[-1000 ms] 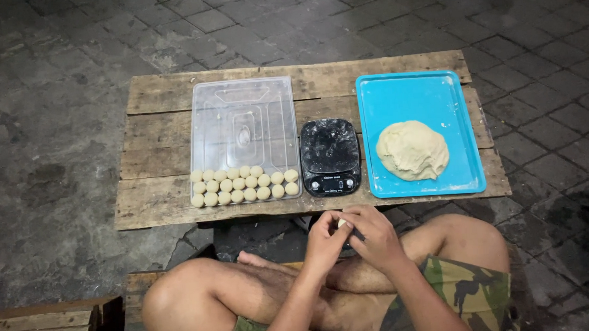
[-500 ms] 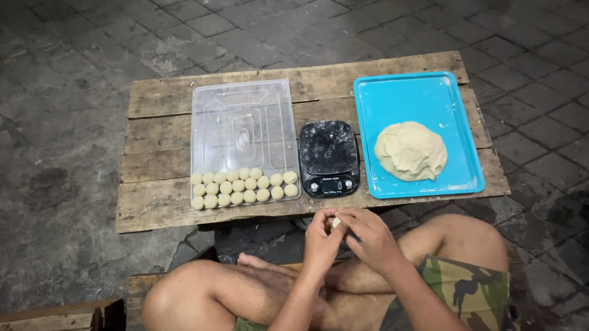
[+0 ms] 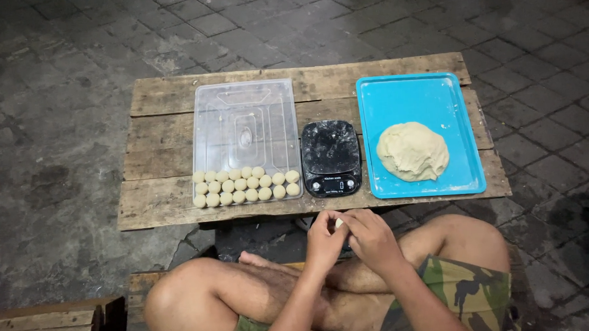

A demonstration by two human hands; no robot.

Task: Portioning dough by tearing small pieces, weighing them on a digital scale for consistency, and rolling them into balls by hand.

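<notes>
Both hands are together just above the crossed legs, right at the near edge of the wooden pallet table [image 3: 172, 91]. The left hand [image 3: 324, 240] is cupped with its fingers curled in, and the right hand [image 3: 372, 238] closes over it from the other side; between the fingertips of the two a small piece of pale dough [image 3: 339, 222] peeks out, pinched by both hands. Only a sliver of it shows, so its shape is hard to tell.

Directly ahead of the hands, on the table, sits a black digital kitchen scale [image 3: 330, 157], dusted with flour, its platform bare. To the left of it, touching or just beside, lies a clear plastic tray [image 3: 242, 115]; along the tray's near edge are three rows of small dough balls [image 3: 242, 185], packed side by side, while the far part of the tray is bare. To the right of the scale lies a blue tray [image 3: 411, 97] carrying a big lump of dough [image 3: 413, 151], rough on top, towards its near end.

The person sits cross-legged in camouflage shorts [image 3: 465, 290] on a grey paved floor [image 3: 54, 129], with a low wooden plank [image 3: 43, 322] at the lower left.
</notes>
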